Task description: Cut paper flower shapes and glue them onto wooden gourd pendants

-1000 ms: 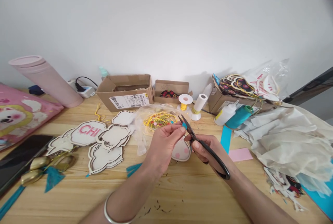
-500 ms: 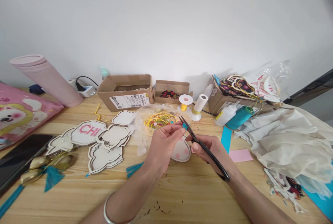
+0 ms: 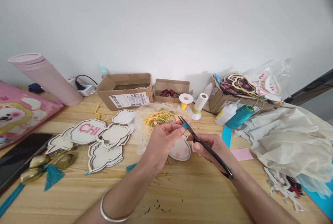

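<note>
Pinched in the fingertips of my left hand (image 3: 164, 140) is a small blue piece (image 3: 185, 126), its material too small to make out. My right hand (image 3: 210, 147) grips black-handled scissors (image 3: 214, 155), whose blades lie right at the blue piece. Below the hands on the table is a white cloud-shaped piece with pink dots (image 3: 180, 148), partly covered by my left hand. Behind my left hand sits a clear plastic bag of yellow cords and beads (image 3: 161, 119). A teal tassel end (image 3: 130, 167) shows beside my left forearm.
White cloud-shaped frames (image 3: 105, 156) and gold pieces with teal tassels (image 3: 53, 166) lie left. Cardboard boxes (image 3: 125, 92), thread spools (image 3: 199, 106) and a glue bottle (image 3: 225, 113) stand at the back. Crumpled white fabric (image 3: 291, 140) and a pink strip (image 3: 241, 154) lie right.
The scissors' handles have swung slightly right and my right hand has shifted a little. My left forearm now covers more of the teal tassel; the blue piece stays pinched.
</note>
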### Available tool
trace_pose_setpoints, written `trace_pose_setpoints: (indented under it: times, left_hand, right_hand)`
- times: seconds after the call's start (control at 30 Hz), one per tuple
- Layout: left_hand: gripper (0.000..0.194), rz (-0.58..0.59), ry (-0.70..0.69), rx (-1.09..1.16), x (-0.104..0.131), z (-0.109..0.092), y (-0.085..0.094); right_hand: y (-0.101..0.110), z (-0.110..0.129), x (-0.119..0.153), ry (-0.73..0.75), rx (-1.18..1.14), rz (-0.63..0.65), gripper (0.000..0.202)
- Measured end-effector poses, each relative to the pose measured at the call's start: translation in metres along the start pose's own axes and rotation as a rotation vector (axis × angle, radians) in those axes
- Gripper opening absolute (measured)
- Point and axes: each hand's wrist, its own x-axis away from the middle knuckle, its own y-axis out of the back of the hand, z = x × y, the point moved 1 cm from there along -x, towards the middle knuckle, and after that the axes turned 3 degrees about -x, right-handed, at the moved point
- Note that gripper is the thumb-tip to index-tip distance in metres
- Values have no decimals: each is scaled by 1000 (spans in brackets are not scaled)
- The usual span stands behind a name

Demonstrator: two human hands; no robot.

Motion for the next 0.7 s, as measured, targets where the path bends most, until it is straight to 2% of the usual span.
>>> trace_pose_setpoints:
  times: [0.33,0.7]
  left_hand:
    - [15,38,46,-158,-4,0,7]
    - [13,138,21,-171,-6,-6,8]
  right_hand:
    - [11,3,-1,25,68,101,52]
    - [17,6,1,33,142,159,53]
